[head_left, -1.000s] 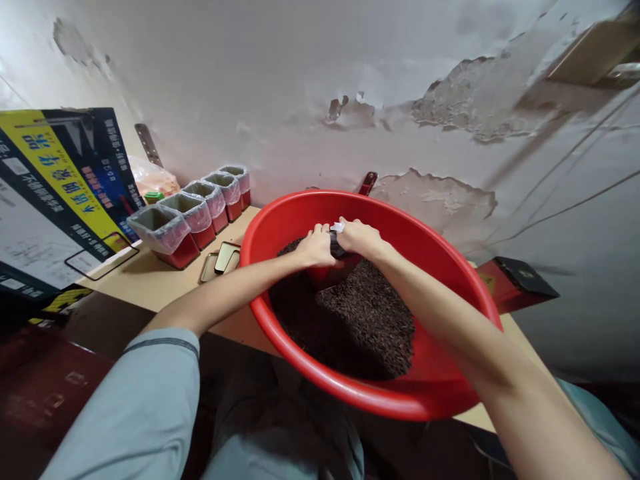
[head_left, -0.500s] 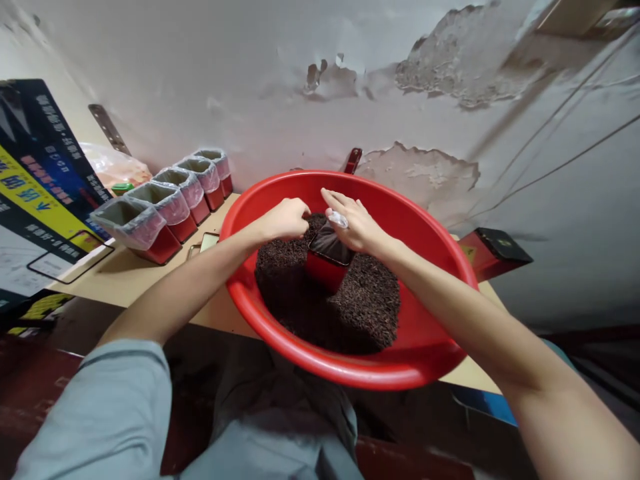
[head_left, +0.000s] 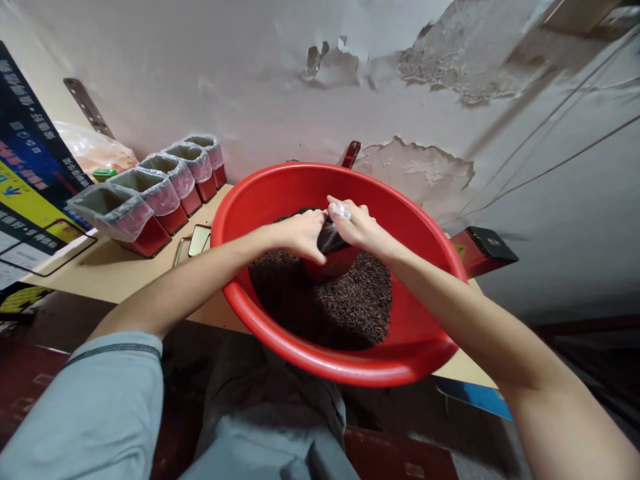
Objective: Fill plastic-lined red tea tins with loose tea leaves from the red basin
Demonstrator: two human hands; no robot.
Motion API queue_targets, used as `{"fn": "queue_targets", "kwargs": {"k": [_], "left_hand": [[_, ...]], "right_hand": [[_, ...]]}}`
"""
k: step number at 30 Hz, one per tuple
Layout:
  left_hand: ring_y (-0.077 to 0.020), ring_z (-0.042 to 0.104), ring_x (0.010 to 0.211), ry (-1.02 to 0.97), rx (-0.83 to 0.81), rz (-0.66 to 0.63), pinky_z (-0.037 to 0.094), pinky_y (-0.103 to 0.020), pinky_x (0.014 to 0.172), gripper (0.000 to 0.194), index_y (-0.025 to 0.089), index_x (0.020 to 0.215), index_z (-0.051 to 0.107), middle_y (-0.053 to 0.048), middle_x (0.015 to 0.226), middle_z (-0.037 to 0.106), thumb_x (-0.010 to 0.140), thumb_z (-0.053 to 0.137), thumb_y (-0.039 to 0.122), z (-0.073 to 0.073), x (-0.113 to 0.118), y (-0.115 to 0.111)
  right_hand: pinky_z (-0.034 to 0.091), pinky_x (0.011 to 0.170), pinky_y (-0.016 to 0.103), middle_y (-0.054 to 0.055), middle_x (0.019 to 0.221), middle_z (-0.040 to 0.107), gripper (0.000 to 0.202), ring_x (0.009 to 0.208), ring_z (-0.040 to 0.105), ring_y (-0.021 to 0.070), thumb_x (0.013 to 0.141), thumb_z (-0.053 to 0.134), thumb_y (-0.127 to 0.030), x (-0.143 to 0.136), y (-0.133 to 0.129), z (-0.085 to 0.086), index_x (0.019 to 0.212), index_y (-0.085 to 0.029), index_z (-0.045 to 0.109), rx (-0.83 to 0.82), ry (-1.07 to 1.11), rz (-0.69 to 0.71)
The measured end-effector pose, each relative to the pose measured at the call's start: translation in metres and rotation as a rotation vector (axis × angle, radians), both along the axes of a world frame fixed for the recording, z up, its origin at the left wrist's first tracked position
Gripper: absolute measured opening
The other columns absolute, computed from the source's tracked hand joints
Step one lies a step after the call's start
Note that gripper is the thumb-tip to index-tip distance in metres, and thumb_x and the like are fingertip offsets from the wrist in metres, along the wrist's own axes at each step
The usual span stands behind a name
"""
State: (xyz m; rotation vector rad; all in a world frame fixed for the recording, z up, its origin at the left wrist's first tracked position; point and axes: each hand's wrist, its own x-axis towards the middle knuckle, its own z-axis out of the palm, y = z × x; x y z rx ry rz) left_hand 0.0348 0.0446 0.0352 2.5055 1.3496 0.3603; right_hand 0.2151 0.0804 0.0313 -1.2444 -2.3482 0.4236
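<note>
A red square tin [head_left: 330,267] stands in dark brown, grain-like tea leaves [head_left: 363,300] inside a big red basin [head_left: 415,363]. Clear plastic lines the tin, and dark contents show through it [head_left: 330,237]. My left hand [head_left: 303,233] is at the tin's left side, its thumb and fingers spread around the top edge. Across from it, my right hand [head_left: 357,223] is over the tin's right rim. A bunched bit of clear plastic bag [head_left: 341,211] pokes out between its thumb and fingers. Its other fingertips are hidden.
Several red tins [head_left: 153,237] with clear liners folded over their rims form a row on the wooden table [head_left: 115,273]. Tin lids [head_left: 199,240] lie beside the basin. A closed red and black tin [head_left: 485,250] is at right. A printed carton [head_left: 35,167] stands far left.
My left hand has opened from a curled shape and moved onto the tin's edge. My right hand is lower and more curled over the rim. The view has shifted slightly.
</note>
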Motion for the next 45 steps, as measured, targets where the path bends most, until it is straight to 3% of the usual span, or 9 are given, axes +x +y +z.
{"fn": "queue_targets", "kwargs": {"k": [6,13,19,22,26,28,31,34,45], "left_hand": [[-0.0353,0.071,0.108,0.068,-0.202,-0.17,0.061,-0.043,0.092,0.085,0.012,0.136,0.064,-0.015,0.131,0.072,0.052,0.067,0.02,0.02,-0.025,0.04],[-0.0351,0.069,0.124,0.001,-0.173,-0.335,0.057,-0.046,0.104,0.087,0.018,0.149,0.06,-0.011,0.14,0.072,0.062,0.062,0.023,-0.003,-0.017,0.068],[-0.0282,0.04,0.157,0.062,-0.056,-0.056,0.034,-0.042,0.127,0.087,0.019,0.164,0.039,-0.011,0.172,0.038,0.082,0.064,0.033,0.01,-0.073,0.039],[-0.0245,0.051,0.15,-0.092,0.109,0.239,0.036,-0.042,0.127,0.066,0.024,0.155,0.051,-0.005,0.163,0.054,0.091,0.059,0.034,0.019,-0.117,-0.004],[-0.02,0.069,0.125,-0.462,0.446,0.801,0.054,-0.035,0.11,0.048,0.016,0.143,0.058,-0.011,0.136,0.073,0.096,0.051,0.022,-0.018,-0.167,-0.053],[-0.0233,0.072,0.117,-0.422,0.369,1.058,0.056,-0.039,0.107,0.046,0.009,0.139,0.058,-0.016,0.129,0.074,0.094,0.051,0.016,-0.053,-0.182,-0.067],[-0.0397,0.058,0.139,-0.109,0.027,1.146,0.048,-0.059,0.114,0.049,0.011,0.143,0.057,-0.024,0.146,0.062,0.096,0.05,0.022,-0.104,-0.186,-0.08],[-0.0469,0.049,0.144,0.024,-0.099,1.13,0.045,-0.067,0.112,0.047,0.019,0.144,0.059,-0.023,0.157,0.05,0.101,0.04,0.026,-0.132,-0.182,-0.087],[-0.0488,0.054,0.135,0.124,0.045,1.098,0.045,-0.065,0.102,0.042,0.015,0.118,0.074,-0.027,0.142,0.064,0.101,0.036,0.021,-0.121,-0.187,-0.077]], "right_hand": [[0.042,0.12,0.064,0.022,0.169,0.037,0.073,0.155,0.039,0.0373,0.109,0.027,-0.058,0.017,-0.006,0.001,0.171,-0.019,0.025,0.187,-0.149,0.331],[0.019,0.131,0.066,0.012,0.18,0.0,0.065,0.167,0.004,0.0331,0.111,0.031,-0.052,0.036,0.008,-0.003,0.17,-0.024,0.027,0.257,-0.333,0.597],[0.005,0.128,0.074,0.016,0.177,0.004,0.071,0.166,0.004,0.0356,0.111,0.027,-0.053,0.045,-0.004,-0.003,0.172,-0.018,0.014,0.146,-0.473,0.568],[0.007,0.13,0.071,0.014,0.177,0.008,0.065,0.165,0.007,0.0331,0.112,0.023,-0.042,0.044,-0.006,-0.005,0.172,-0.018,0.017,0.099,-0.448,0.505],[0.02,0.133,0.062,0.008,0.177,0.021,0.06,0.164,0.016,0.0292,0.11,0.032,-0.032,0.042,0.001,-0.007,0.169,-0.023,0.029,0.028,-0.343,0.481],[0.033,0.13,0.059,0.008,0.173,0.034,0.059,0.161,0.03,0.0295,0.107,0.039,-0.029,0.041,0.001,-0.009,0.166,-0.024,0.037,0.005,-0.258,0.419],[0.055,0.112,0.052,0.012,0.155,0.061,0.043,0.139,0.063,0.0308,0.104,0.054,-0.033,0.041,-0.008,-0.016,0.145,-0.022,0.061,0.035,-0.031,0.243],[0.059,0.098,0.05,0.012,0.129,0.077,0.025,0.114,0.073,0.0297,0.104,0.058,-0.039,0.042,-0.027,-0.024,0.104,-0.023,0.077,0.243,0.069,0.1],[0.025,0.127,0.07,0.006,0.125,0.077,0.042,0.11,0.061,0.0328,0.104,0.055,-0.045,0.039,-0.059,-0.03,0.137,-0.027,0.073,0.542,-0.289,0.072]]}}
